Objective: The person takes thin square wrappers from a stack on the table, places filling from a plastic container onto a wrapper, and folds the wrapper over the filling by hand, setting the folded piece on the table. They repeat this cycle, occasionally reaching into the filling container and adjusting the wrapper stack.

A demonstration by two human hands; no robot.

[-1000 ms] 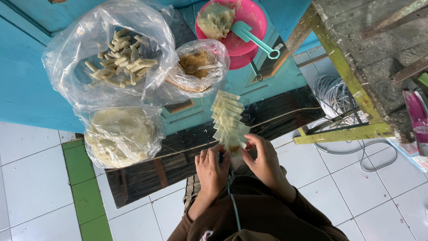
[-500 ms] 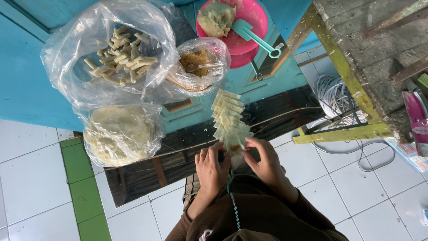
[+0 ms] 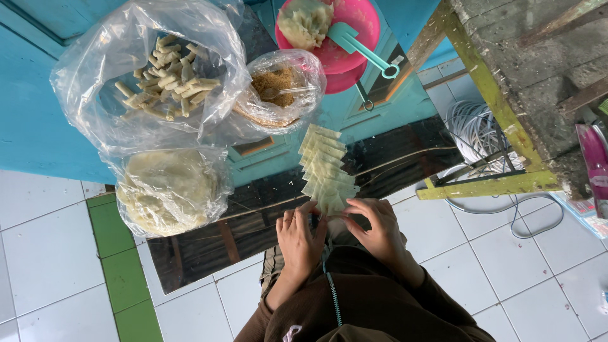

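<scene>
Hands [image 3: 339, 234] unmoved at wrapper stack [image 3: 326, 168], left fingers [image 3: 292, 221] now straighter

- Your left hand [image 3: 299, 235] has edged closer to your right hand [image 3: 373, 229] at the near end of the wrapper row [image 3: 324, 168].
- Your view has shifted slightly.

Person seen from above: 2 bare hands, left hand [image 3: 299, 239] and right hand [image 3: 378, 231], no gloves, rings or watch visible. Dark brown long-sleeved top, sleeves [image 3: 437, 297] down to the wrists. Teal zip [image 3: 331, 292] up the front centre. Small pale mark [image 3: 292, 332] on the fabric, low left.
</scene>
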